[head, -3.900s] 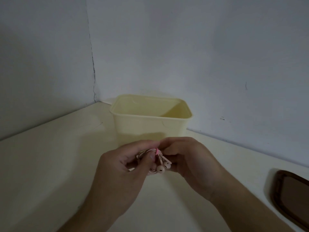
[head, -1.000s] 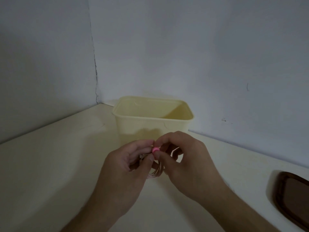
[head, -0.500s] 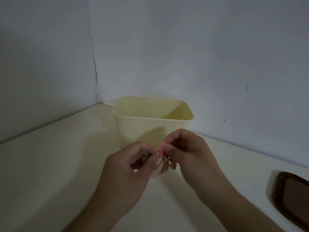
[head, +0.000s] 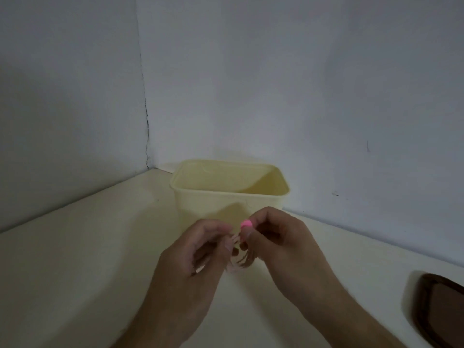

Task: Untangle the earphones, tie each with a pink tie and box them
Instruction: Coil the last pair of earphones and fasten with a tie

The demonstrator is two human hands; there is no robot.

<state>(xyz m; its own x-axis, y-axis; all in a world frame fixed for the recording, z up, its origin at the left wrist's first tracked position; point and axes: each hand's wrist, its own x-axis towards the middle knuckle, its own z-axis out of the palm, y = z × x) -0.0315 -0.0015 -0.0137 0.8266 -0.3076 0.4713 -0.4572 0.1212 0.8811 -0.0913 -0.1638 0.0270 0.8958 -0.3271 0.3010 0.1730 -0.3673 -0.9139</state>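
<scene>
Both hands meet just in front of a pale yellow box (head: 200, 204) that stands open on the table. My left hand (head: 190, 262) pinches a coiled bundle of pale pink earphones (head: 238, 266), whose loops hang below the fingers. My right hand (head: 278, 242) pinches a bright pink tie (head: 246, 224) at the top of the coil, between thumb and forefinger. The earbuds themselves are hidden behind my fingers. The inside of the box shows only bare walls from this angle.
A dark brown lid or tray (head: 437, 305) lies at the right edge of the cream table (head: 75, 272). Grey walls meet in a corner behind the box, close to its back side.
My right hand has turned the pink tie at the top of the coil and the hands have shifted slightly. Earlier the earbuds showed between the hands; now fingers hide them.
</scene>
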